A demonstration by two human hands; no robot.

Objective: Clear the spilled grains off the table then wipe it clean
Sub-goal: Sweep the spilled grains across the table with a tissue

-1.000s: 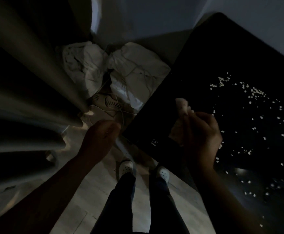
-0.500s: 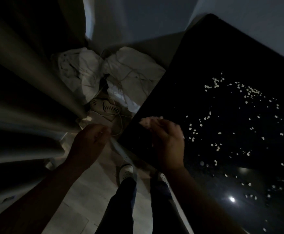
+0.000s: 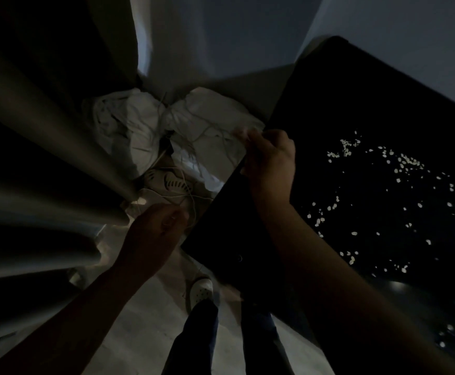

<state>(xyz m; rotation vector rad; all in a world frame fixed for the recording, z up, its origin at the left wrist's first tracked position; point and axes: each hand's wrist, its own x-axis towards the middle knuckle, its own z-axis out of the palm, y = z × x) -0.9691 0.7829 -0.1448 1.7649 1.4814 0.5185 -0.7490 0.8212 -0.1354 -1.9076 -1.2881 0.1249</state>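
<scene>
My right hand (image 3: pixel 271 161) hangs over the left edge of the black bench (image 3: pixel 356 109), fingers curled shut around something pale that I cannot make out in this dim light. My left hand (image 3: pixel 157 234) is off the bench, just beside its near-left corner, curled into a loose fist; whether it grips anything I cannot tell. The spilled grains (image 3: pixel 399 190) lie scattered across the bench's right half.

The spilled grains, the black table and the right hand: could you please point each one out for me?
spilled grains (image 3: pixel 399 163): head view, on the dense upper cluster.
black table (image 3: pixel 356 90): head view, on bare top near the far corner.
right hand (image 3: pixel 271 158): head view, on its back.
</scene>
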